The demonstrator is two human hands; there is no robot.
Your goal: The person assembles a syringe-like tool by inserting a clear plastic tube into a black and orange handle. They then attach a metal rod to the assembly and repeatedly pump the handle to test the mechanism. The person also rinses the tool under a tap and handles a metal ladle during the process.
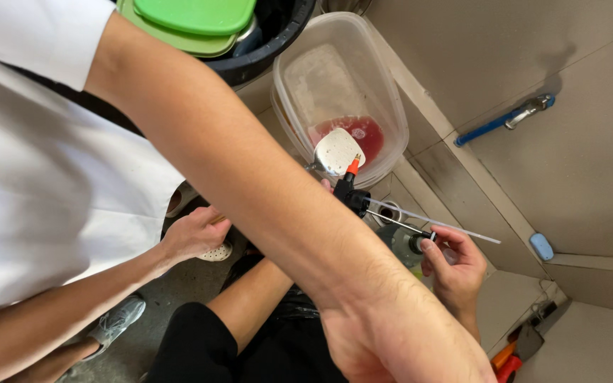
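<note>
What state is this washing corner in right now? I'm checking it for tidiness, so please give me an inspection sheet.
Surface: beige tiled ledges around a basin.
Job's things: black spray head with orange nozzle and its thin white tube; clear plastic tub holding red liquid; white speckled spatula.
Clutter: black round bin with green lids; small blue block; orange-handled tools.
Grippers: right hand, fingers pinching at the tube; left hand out of view.
Cables: nothing seen.
Surroundings: white-shirted co-worker's forearm crosses the view; blue-handled wall tap.
</note>
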